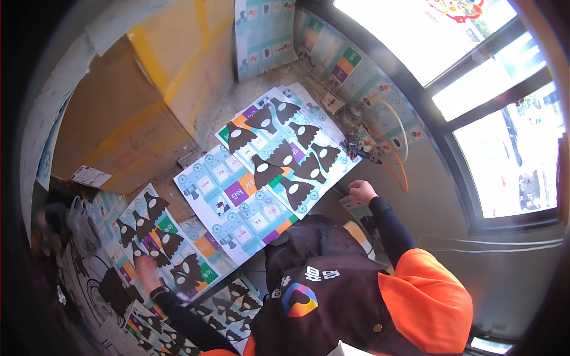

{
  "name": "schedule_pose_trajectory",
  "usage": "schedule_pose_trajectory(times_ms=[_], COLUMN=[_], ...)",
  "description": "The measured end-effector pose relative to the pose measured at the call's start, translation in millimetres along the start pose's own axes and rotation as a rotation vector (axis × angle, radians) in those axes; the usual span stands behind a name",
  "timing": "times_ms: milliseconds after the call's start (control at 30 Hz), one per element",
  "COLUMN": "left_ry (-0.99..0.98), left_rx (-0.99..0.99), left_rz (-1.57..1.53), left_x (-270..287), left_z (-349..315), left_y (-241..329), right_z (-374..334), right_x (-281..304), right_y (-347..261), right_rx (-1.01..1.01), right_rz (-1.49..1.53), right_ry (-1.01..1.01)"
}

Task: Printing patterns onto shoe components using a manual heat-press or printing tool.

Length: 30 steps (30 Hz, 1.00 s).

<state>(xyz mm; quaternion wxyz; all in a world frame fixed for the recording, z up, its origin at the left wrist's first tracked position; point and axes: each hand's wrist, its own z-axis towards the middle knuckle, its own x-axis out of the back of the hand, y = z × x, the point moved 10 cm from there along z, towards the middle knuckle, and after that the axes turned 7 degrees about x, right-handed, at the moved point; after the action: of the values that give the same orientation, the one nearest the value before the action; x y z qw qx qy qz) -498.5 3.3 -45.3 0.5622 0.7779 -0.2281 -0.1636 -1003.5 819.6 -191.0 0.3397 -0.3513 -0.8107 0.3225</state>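
My left hand (147, 272) is over the near edge of a printed sheet (202, 242) at the left, its fingertips at one of several black, skirt-shaped cutouts with white ovals (171, 242). Motion smears its fingers, so whether it grips a cutout does not show. My right hand (361, 191), fingers curled, hovers off the right edge of the middle sheets (246, 204); nothing shows in it. On those overlapping sheets, printed in light blue with coloured squares, several more black cutouts (298, 193) lie spread out at the upper right.
A large brown cardboard box (113, 118) with yellow tape stands at the back left. Beyond the sheets' right edge are a black-tipped tool (368, 155) and an orange hose (396, 155). More cutouts on sheets (228, 308) lie low at the left, near a clear plastic bag (83, 221).
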Motion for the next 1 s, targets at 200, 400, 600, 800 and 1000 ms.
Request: schedule_pose_trajectory(times_ms=[200, 400, 600, 800, 1000], left_ry=[-0.269, -0.068, 0.148, 0.283, 0.276], left_rx=[0.391, 0.424, 0.574, 0.199, 0.221], left_rz=[0.414, 0.663, 0.412, 0.768, 0.951], left_x=[-397, -491, -520, -502, -509], left_z=[-142, -187, -203, -200, -187], left_y=[-190, -317, -294, -256, -237], right_z=[74, 166, 203, 179, 162], right_x=[40, 30, 38, 43, 58], right_y=[-22, -76, -53, -37, -33], right_rx=[0.290, 0.606, 0.467, 0.301, 0.439], right_rz=[-0.430, -0.567, -0.710, -0.760, -0.641], right_ry=[0.129, 0.160, 0.057, -0.072, 0.035])
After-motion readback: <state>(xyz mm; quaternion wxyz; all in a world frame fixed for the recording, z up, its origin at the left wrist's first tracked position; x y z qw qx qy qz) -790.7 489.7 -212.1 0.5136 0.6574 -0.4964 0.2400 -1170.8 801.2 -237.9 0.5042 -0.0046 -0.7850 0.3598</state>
